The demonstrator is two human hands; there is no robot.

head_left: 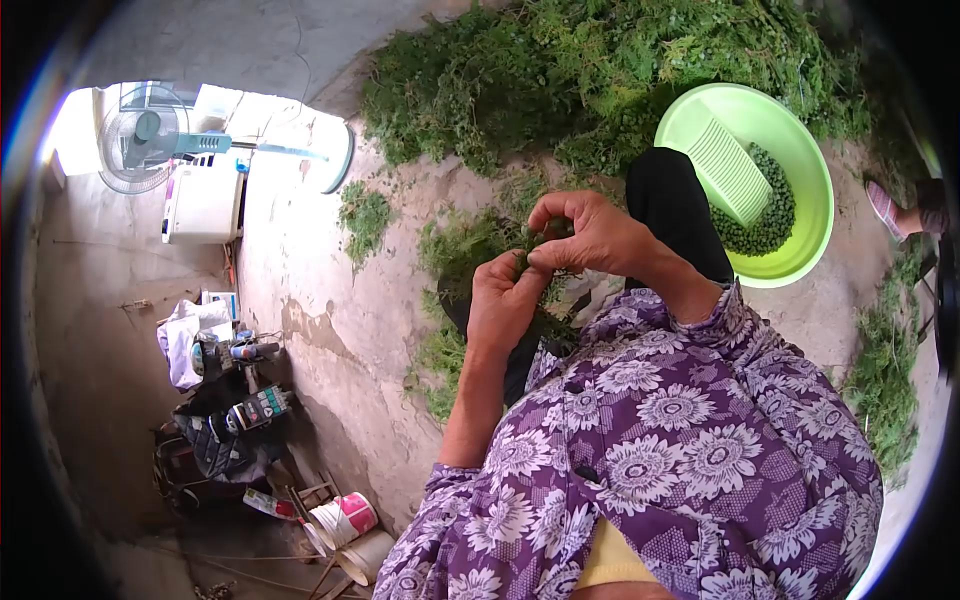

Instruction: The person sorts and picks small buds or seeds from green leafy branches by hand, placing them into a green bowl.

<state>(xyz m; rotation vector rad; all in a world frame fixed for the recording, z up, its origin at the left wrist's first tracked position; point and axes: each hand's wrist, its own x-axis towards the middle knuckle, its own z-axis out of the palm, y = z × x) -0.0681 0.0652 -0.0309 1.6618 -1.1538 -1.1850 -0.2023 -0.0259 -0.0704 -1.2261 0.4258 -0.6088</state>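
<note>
My left hand [497, 302] and my right hand [598, 238] meet in front of my knees, thumbs and fingers pinched together. Between their fingertips is a small green sprig [522, 257], mostly hidden by the fingers. Loose feathery green branches [460, 240] lie on the ground just beyond my hands. To the right of my right hand and my dark-clad knee [675, 210] stands a light green plastic basin [818, 200]. Small round green fruits [762, 225] fill part of its bottom, beside a ridged, washboard-like part [728, 165].
A big heap of green branches [590, 80] spreads at the top. Another person's sandalled foot [890, 212] is at the far right, near more branches [885, 400]. On the left are a fan [148, 130], a white box [200, 205], a pile of bags [215, 440] and buckets [345, 520].
</note>
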